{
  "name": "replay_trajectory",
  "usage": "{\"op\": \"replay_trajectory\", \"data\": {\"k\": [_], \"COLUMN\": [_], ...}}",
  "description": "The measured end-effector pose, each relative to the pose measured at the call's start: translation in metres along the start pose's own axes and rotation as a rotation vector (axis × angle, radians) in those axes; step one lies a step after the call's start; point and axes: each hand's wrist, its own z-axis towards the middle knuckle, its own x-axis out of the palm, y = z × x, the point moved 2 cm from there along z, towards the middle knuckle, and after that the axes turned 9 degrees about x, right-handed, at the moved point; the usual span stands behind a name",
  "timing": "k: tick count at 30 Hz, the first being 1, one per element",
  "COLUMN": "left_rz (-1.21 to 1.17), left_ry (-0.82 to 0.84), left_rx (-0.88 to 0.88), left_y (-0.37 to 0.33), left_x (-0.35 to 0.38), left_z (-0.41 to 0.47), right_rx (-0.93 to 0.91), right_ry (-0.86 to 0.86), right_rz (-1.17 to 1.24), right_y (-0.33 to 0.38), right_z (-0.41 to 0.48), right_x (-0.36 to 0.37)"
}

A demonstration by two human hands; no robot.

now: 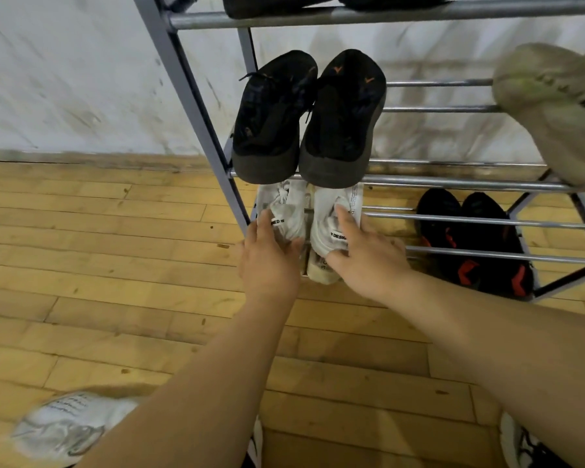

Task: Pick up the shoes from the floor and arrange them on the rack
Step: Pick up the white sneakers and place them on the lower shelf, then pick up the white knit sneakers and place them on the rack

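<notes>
Two white sneakers sit side by side on the lowest tier of the metal shoe rack [196,96]. My left hand [267,261] is closed around the heel of the left white sneaker [284,211]. My right hand [365,258] grips the heel of the right white sneaker [331,221], its index finger stretched along the top. A pair of black shoes [308,119] rests on the middle tier directly above them. A black-and-red pair [473,241] stands on the lowest tier to the right.
A beige shoe [554,109] lies on the middle tier at far right, and dark shoes [284,5] on the top tier. On the wooden floor, a white sneaker [68,430] lies at bottom left and another shoe [520,444] at bottom right. A white wall stands behind.
</notes>
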Motion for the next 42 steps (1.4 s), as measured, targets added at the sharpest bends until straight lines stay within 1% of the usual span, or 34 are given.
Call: {"op": "replay_trajectory", "data": {"k": [4, 7, 9, 10, 12, 14, 15, 17, 18, 19, 20, 22, 24, 26, 28, 30, 32, 34, 35, 37, 39, 41, 42], "left_rz": [-0.083, -0.168, -0.141, -0.089, 0.058, 0.276, 0.393, 0.584, 0.654, 0.705, 0.722, 0.644, 0.489, 0.385, 0.287, 0.174, 0.121, 0.109, 0.107, 0.124, 0.112, 0.080, 0.049], "left_ry": [0.014, 0.011, 0.080, 0.152, 0.382, 0.629, 0.718, 0.836, 0.867, 0.880, 0.882, 0.849, 0.710, 0.520, 0.349, 0.256, 0.256, 0.295, 0.311, 0.348, 0.385, 0.398, 0.406], "left_rx": [0.035, 0.048, 0.075, 0.091, 0.106, 0.130, 0.153, 0.206, 0.226, 0.229, 0.207, 0.090, -0.015, -0.059, -0.137, -0.251, -0.372, -0.493, -0.542, -0.588, -0.607, -0.658, -0.701], "left_y": [0.002, 0.001, 0.000, 0.001, 0.004, 0.010, 0.012, 0.016, 0.017, 0.017, 0.017, 0.018, 0.026, 0.045, 0.078, 0.124, 0.176, 0.221, 0.239, 0.263, 0.277, 0.282, 0.285], "left_x": [-0.001, -0.008, -0.015, -0.020, -0.036, -0.067, -0.089, -0.141, -0.170, -0.199, -0.226, -0.274, -0.313, -0.337, -0.348, -0.344, -0.323, -0.289, -0.270, -0.233, -0.200, -0.177, -0.164], "left_z": [-0.008, -0.018, -0.024, -0.027, -0.030, -0.027, -0.025, -0.020, -0.019, -0.018, -0.019, -0.023, -0.030, -0.043, -0.064, -0.096, -0.137, -0.178, -0.194, -0.212, -0.212, -0.206, -0.204], "right_rx": [-0.046, -0.070, -0.053, -0.033, 0.042, 0.101, 0.099, 0.012, -0.059, -0.134, -0.202, -0.310, -0.399, -0.473, -0.576, -0.693, -0.795, -0.875, -0.881, -0.835, -0.788, -0.755, -0.714], "right_ry": [-0.023, -0.043, -0.029, -0.013, -0.001, -0.049, -0.092, -0.176, -0.176, -0.140, -0.072, 0.086, 0.165, 0.190, 0.194, 0.219, 0.261, 0.290, 0.330, 0.453, 0.579, 0.663, 0.686], "right_rz": [-0.079, -0.073, -0.036, -0.013, -0.013, -0.099, -0.156, -0.223, -0.213, -0.175, -0.119, -0.040, -0.004, 0.019, -0.059, -0.246, -0.520, -0.752, -0.796, -0.817, -0.958, -1.062, -1.044], "right_y": [-0.002, -0.002, 0.001, 0.004, 0.010, 0.020, 0.027, 0.042, 0.051, 0.063, 0.076, 0.113, 0.161, 0.214, 0.266, 0.309, 0.336, 0.345, 0.343, 0.326, 0.301, 0.284, 0.282], "right_z": [0.001, 0.000, -0.001, -0.002, -0.009, -0.027, -0.040, -0.066, -0.077, -0.088, -0.096, -0.107, -0.118, -0.127, -0.135, -0.143, -0.154, -0.166, -0.170, -0.175, -0.169, -0.160, -0.153], "right_x": [-0.006, -0.007, -0.009, -0.011, -0.018, -0.027, -0.029, -0.029, -0.027, -0.026, -0.024, -0.024, -0.030, -0.040, -0.043, -0.034, -0.013, 0.015, 0.033, 0.071, 0.101, 0.108, 0.108]}}
